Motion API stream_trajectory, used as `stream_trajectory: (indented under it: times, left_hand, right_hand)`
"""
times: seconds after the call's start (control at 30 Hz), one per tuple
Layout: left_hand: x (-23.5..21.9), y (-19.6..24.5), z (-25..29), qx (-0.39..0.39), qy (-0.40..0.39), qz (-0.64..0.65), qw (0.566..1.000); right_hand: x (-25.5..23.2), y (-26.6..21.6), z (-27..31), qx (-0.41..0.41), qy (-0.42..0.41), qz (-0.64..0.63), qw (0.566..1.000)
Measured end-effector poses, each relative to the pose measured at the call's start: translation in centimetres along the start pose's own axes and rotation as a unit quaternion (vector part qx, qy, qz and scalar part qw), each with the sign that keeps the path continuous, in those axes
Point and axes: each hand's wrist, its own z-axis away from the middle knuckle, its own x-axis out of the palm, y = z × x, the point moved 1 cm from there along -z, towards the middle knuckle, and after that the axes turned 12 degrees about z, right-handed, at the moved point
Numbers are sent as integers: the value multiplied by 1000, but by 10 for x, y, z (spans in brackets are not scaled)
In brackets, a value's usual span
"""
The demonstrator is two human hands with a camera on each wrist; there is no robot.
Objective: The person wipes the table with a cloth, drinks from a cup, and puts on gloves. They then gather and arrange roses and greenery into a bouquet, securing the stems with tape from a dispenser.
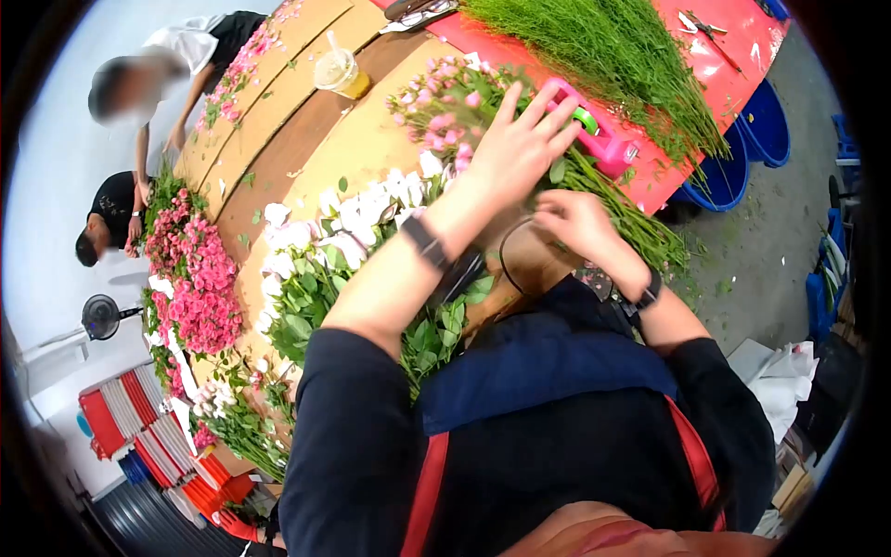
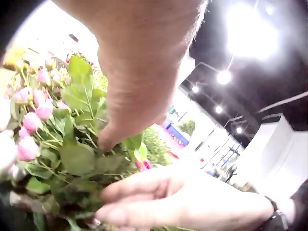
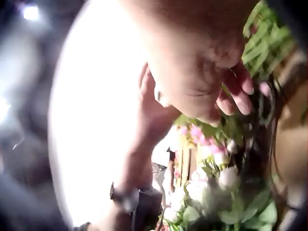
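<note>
My left hand point(image 1: 522, 141) reaches over a bunch of small pink roses point(image 1: 427, 100), its fingers spread beside a pink tape dispenser point(image 1: 611, 151) with a green roll. Loosely bent, the fingers of my right hand point(image 1: 587, 226) are just below it, near the green stems point(image 1: 631, 212). In the left wrist view, pink rosebuds point(image 2: 32, 121) and leaves point(image 2: 77, 159) lie left of both hands. The right wrist view shows nothing gripped in the right fingers point(image 3: 243, 103). A thin dark cord point(image 1: 503, 255) loops beside that hand.
White roses point(image 1: 367, 218) lie left of my left forearm. Feathery greenery point(image 1: 594, 56) covers part of the red table point(image 1: 742, 46), where scissors point(image 1: 707, 32) lie. A drink cup point(image 1: 342, 74) stands farther back. Blue buckets point(image 1: 722, 176) stand on the floor. Two people work across the table.
</note>
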Motion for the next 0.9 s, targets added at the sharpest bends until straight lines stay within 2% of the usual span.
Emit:
stream_trajectory:
  times: [0.07, 0.13, 0.2, 0.23, 0.3, 0.37, 0.4, 0.47, 0.5, 0.53, 0.57, 0.6, 0.63, 0.67, 0.73, 0.77, 0.8, 0.83, 0.87, 0.9]
  left_hand:
    - [-6, 18, 31, -85, 52, 166, 981]
    - [12, 40, 65, -248, -151, 217, 932]
    - [62, 51, 108, -323, -289, 271, 859]
    - [81, 53, 119, -321, -231, 244, 886]
    - [105, 56, 130, -313, -112, 184, 925]
    - [96, 46, 113, -326, -193, 168, 910]
    - [93, 40, 107, -331, -235, 159, 900]
    - [96, 32, 105, -333, -242, 161, 897]
    - [97, 31, 106, -335, -249, 163, 894]
    - [96, 28, 102, -334, -254, 163, 893]
    - [95, 26, 98, -340, -292, 157, 880]
    - [94, 28, 94, -342, -297, 150, 879]
    - [94, 29, 91, -345, -302, 143, 877]
    - [94, 31, 90, -348, -306, 136, 876]
    - [109, 39, 107, -319, -257, 105, 906]
    - [119, 39, 115, -305, -228, 86, 921]
    - [117, 38, 113, -300, -235, 90, 920]
    - [113, 39, 112, -298, -242, 93, 919]
    - [109, 40, 113, -296, -250, 96, 917]
    - [107, 40, 114, -272, -251, 71, 926]
  right_hand:
    - [-41, 23, 20, -60, 172, 144, 973]
    - [-69, 60, 30, 137, 201, 22, 970]
    - [-82, 114, 22, 156, 233, 135, 950]
    - [-75, 139, 13, 109, 247, 149, 951]
    - [-61, 153, -12, 63, 220, 99, 969]
    - [-49, 151, -38, -8, 194, -105, 975]
    - [-50, 152, -42, 21, 158, -148, 976]
    - [-61, 141, -53, 103, 131, -124, 978]
    - [-61, 140, -61, 22, 185, -84, 979]
    - [-58, 147, -73, 11, 200, -80, 976]
    - [-56, 156, -84, 52, 193, -142, 969]
    - [-56, 152, -91, 92, 186, -202, 957]
    - [-68, 135, -95, 159, 156, -192, 956]
    - [-67, 141, -92, 134, 189, -123, 965]
    - [-67, 148, -82, 79, 252, 18, 964]
    - [-65, 140, -58, 110, 245, 36, 963]
    - [-70, 122, -34, 66, 222, 130, 964]
    - [-67, 105, -12, 70, 140, 165, 974]
    - [-56, 97, 4, 24, 95, 253, 962]
    - [-44, 91, 13, 76, 30, 320, 944]
